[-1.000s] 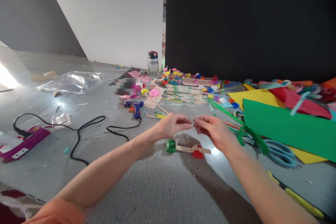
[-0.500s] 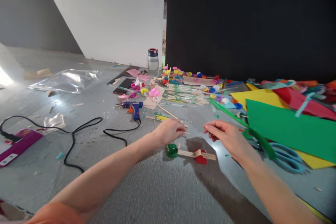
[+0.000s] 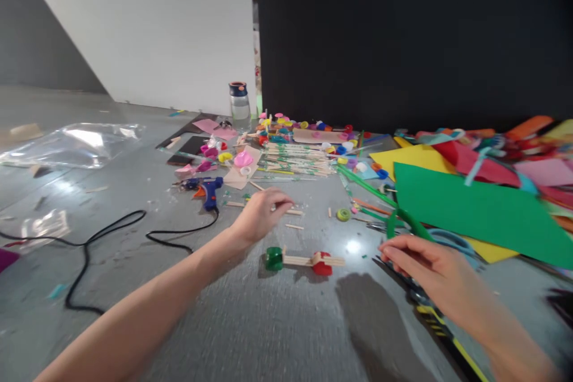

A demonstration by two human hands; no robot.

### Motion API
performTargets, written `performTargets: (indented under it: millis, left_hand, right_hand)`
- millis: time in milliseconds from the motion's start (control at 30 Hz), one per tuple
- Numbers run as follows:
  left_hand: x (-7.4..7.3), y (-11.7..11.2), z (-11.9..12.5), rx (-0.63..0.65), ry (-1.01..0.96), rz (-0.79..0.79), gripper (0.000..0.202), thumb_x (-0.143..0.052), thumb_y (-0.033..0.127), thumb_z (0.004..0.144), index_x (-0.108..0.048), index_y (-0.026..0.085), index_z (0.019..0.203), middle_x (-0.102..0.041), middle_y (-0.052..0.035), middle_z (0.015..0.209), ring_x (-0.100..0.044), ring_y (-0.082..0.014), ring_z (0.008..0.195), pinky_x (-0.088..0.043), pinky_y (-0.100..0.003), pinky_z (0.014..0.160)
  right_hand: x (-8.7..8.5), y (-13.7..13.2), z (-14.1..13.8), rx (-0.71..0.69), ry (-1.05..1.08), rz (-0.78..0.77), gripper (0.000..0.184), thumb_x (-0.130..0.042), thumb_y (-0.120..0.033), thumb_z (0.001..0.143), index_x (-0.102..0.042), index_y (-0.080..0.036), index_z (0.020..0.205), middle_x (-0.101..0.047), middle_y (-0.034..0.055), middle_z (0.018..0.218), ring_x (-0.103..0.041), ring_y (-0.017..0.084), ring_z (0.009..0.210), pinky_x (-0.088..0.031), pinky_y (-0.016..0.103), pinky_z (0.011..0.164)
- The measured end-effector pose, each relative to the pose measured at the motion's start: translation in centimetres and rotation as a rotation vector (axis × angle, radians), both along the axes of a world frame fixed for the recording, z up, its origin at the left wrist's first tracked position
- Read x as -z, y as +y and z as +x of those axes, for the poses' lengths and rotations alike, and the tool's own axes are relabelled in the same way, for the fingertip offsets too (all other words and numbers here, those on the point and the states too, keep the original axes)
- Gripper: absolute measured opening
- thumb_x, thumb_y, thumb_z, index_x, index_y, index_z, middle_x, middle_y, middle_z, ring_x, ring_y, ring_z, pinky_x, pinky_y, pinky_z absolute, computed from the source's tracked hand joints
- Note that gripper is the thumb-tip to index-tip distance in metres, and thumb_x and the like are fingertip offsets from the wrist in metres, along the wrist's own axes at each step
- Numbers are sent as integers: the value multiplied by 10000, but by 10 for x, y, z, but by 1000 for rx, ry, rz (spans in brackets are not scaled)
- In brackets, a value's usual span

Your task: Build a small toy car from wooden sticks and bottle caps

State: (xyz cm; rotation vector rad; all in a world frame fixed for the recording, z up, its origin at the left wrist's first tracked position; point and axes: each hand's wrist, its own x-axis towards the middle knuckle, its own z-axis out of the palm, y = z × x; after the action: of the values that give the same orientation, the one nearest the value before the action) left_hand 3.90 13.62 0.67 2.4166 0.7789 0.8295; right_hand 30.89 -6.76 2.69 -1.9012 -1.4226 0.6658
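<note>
My left hand (image 3: 265, 212) hovers above a wooden stick (image 3: 294, 212), its thumb and fingers apart and holding nothing. Just below it, a short stick piece (image 3: 294, 227) lies loose on the table. Nearer to me rests a small assembly of wooden sticks (image 3: 298, 261) with a green bottle cap (image 3: 274, 258) at its left end and a red cap (image 3: 322, 263) towards its right. On the right, my right hand (image 3: 423, 262) has loosely bent fingers, nothing visible in them. It is over a black-and-yellow hand tool (image 3: 432, 317), partly hidden, beside a green strip (image 3: 409, 224).
A blue glue gun (image 3: 209, 191) with a black cord lies at left. Wrapped sticks (image 3: 295, 158) and coloured caps fill the back, near a water bottle (image 3: 240, 106). Blue-handled scissors (image 3: 456, 245) and green sheet (image 3: 483, 209) are right. Clear plastic bag (image 3: 76, 144) lies far left.
My left hand has let go of the short stick piece, which now lies on the table, and lifted away. My right hand has moved right to the black-and-yellow tool. The view has turned right.
</note>
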Motion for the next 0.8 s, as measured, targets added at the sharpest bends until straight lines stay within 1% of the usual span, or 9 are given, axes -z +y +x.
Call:
performTargets:
  millis: [133, 200, 267, 367, 433, 500, 600, 700, 800]
  left_hand:
    - [-11, -1, -2, -11, -121, 24, 145, -620, 182, 941, -750, 179, 876, -759, -50, 893, -702, -193, 863, -532, -316, 801]
    - [-19, -4, -4, -24, -168, 43, 142, -619, 191, 944, -745, 184, 878, -752, -41, 894, -693, -186, 862, -528, -313, 802]
    - [-30, -8, -6, -54, -207, 69, 141, -615, 210, 955, -742, 192, 895, -740, -32, 897, -679, -180, 854, -522, -307, 781]
    - [-49, -15, -9, -104, -250, 113, 135, -615, 245, 966, -737, 210, 921, -726, -15, 897, -656, -174, 828, -510, -302, 740]
    - [-60, -21, -10, -113, -258, 146, 131, -624, 261, 967, -737, 217, 917, -732, -7, 900, -656, -173, 838, -507, -306, 760]
    - [-70, -28, -8, -99, -247, 177, 128, -633, 260, 967, -740, 217, 912, -741, -2, 908, -664, -170, 856, -507, -304, 789]
    - [-80, -39, -2, -48, -222, 212, 111, -639, 223, 969, -737, 211, 917, -744, 2, 927, -674, -153, 868, -512, -288, 808]
    - [-86, -55, 5, 33, -205, 245, 105, -634, 172, 973, -723, 201, 927, -733, 3, 936, -677, -135, 879, -518, -266, 818]
    - [-89, -75, 8, 115, -193, 304, 107, -631, 136, 976, -717, 199, 968, -719, 1, 939, -674, -121, 880, -521, -244, 805]
  right_hand:
    - [7, -20, 32, 92, -134, -10, 394, -556, -605, 928, -719, -247, 903, -696, 16, 800, -633, 216, 735, -474, 298, 650]
    - [15, -29, 54, 171, -216, 2, 393, -536, -599, 913, -710, -246, 897, -722, 34, 853, -657, 244, 769, -478, 337, 697]
    - [24, -38, 78, 246, -297, 7, 384, -538, -586, 887, -706, -241, 892, -735, 48, 853, -669, 264, 755, -475, 369, 707]
    - [35, -46, 108, 301, -394, -12, 365, -558, -551, 926, -700, -214, 908, -724, 37, 799, -662, 234, 710, -491, 374, 713]
    - [38, -45, 119, 297, -445, -30, 356, -579, -522, 983, -688, -192, 907, -704, 19, 800, -645, 194, 699, -510, 358, 727]
    - [39, -38, 121, 283, -485, -41, 334, -608, -486, 1011, -679, -176, 908, -690, 13, 834, -644, 177, 731, -529, 351, 750]
    - [40, -16, 115, 271, -513, -65, 272, -633, -426, 1023, -680, -169, 946, -692, 25, 914, -663, 183, 823, -552, 371, 812]
    - [42, 5, 105, 306, -507, -102, 236, -659, -398, 1013, -681, -167, 976, -689, 37, 963, -667, 189, 865, -561, 386, 831]
    - [42, 13, 100, 340, -437, -92, 218, -657, -380, 1016, -678, -168, 969, -685, 38, 967, -664, 183, 857, -564, 373, 813]
